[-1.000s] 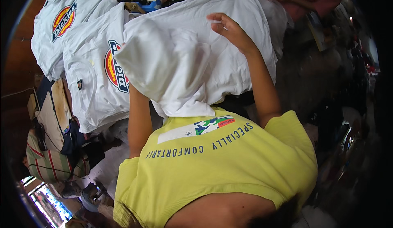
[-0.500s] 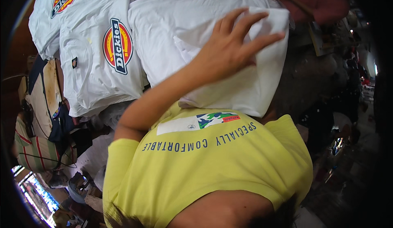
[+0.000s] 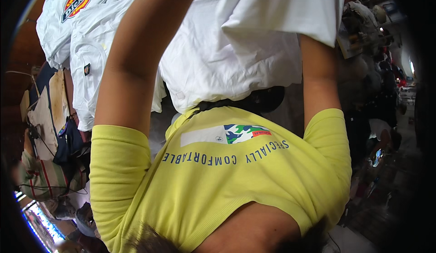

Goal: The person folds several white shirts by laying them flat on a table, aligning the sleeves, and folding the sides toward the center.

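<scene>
A raised white cloth [image 3: 286,7] hangs at the upper right, its lower edge folded and sloping. My right arm [image 3: 320,71] reaches up behind it, so the cloth hides my right hand. On the left, my left arm [image 3: 141,39] stretches up past the top edge, and my left hand is outside the picture. What either hand holds does not show. Beneath the raised cloth lies a wrinkled white garment [image 3: 231,66], spread close to my body. Left of it is a white T-shirt [image 3: 84,78] with a small dark neck label, partly covered by my left arm.
Another white T-shirt [image 3: 52,30] with a round colourful print lies at the far left. Below it are a beige panel [image 3: 41,116] and a striped cloth [image 3: 45,178]. Dark clutter fills the right side.
My left hand, spread over the white cloth before, has gone up out of the picture. My right arm has come into view. The cloth has been lifted off the garment below.
</scene>
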Motion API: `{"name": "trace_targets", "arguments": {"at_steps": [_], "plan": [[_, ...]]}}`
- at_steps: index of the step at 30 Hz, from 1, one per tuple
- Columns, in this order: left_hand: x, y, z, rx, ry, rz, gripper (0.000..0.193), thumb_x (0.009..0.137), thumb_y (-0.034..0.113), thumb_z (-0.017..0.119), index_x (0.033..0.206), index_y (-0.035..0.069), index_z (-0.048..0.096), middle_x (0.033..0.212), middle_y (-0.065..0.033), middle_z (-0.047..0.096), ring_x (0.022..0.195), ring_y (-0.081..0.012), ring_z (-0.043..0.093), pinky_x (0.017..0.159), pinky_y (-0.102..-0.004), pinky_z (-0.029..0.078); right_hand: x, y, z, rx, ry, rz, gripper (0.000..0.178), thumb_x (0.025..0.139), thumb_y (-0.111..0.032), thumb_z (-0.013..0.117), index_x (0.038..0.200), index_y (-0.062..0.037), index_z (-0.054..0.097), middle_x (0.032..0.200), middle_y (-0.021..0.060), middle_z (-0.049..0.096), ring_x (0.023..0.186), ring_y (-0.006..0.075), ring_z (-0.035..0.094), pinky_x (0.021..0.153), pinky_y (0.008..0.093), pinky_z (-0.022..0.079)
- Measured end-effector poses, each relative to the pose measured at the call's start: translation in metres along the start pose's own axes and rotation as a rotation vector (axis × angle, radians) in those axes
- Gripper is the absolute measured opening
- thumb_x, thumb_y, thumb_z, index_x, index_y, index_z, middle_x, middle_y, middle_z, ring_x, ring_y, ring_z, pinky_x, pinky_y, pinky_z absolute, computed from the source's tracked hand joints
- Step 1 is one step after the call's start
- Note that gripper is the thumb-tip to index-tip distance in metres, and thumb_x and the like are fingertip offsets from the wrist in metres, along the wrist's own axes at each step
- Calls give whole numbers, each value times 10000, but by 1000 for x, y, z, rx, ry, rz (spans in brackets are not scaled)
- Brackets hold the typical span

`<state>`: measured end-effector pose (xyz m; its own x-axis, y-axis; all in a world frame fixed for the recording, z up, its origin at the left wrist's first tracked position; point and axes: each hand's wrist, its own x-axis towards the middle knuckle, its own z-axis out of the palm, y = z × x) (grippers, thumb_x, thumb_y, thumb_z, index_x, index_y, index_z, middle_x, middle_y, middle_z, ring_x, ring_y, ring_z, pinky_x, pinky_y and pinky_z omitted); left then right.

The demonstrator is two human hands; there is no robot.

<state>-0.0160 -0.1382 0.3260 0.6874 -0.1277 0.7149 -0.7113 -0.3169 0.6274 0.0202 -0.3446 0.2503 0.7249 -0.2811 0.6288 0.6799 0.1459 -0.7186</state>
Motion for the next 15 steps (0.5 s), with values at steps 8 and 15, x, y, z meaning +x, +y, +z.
{"name": "trace_targets", "arguments": {"at_steps": [8,15], "plan": [[23,-77,-147,-596,180,-194,261,702,191,630,934,72,616,824,-64,618,741,-182,577,709,-325,460,117,-2,-45,-348,286,-353,125,787,-134,565,877,-51,589,762,32,573,694,139,519,667,304,434],[-26,-29,-215,22,469,-273,281,681,206,652,927,71,632,845,-48,610,778,-155,531,729,-281,399,175,-28,-79,-476,488,-519,127,770,-131,585,850,-37,615,782,38,604,704,142,538,634,290,446]]}}
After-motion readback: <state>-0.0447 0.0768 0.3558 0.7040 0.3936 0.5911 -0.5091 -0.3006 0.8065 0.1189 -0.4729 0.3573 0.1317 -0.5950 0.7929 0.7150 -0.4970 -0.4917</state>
